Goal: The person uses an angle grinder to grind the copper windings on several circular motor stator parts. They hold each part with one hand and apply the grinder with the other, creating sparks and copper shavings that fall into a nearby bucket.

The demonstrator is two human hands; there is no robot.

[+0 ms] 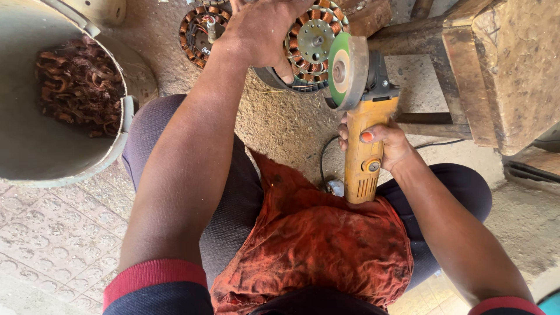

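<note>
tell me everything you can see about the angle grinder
The angle grinder has a worn yellow-orange body with vent slots near its tail, a round switch on its side, a dark grey head and a metal guard around a green disc. The right hand grips its body. It is held nose forward, the disc's edge against the copper-wound motor stator, which the left hand steadies. A black cord runs from its tail.

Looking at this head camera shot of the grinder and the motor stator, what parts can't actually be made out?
- Head view: the stator's left half is hidden under the left hand; its top is cut by the frame edge.
- Whether the grinder's disc is spinning: one still picture cannot show it.
- The right hand's palm and most of its fingers are behind the grinder body.
- The second stator is cut off at the top edge.
</note>
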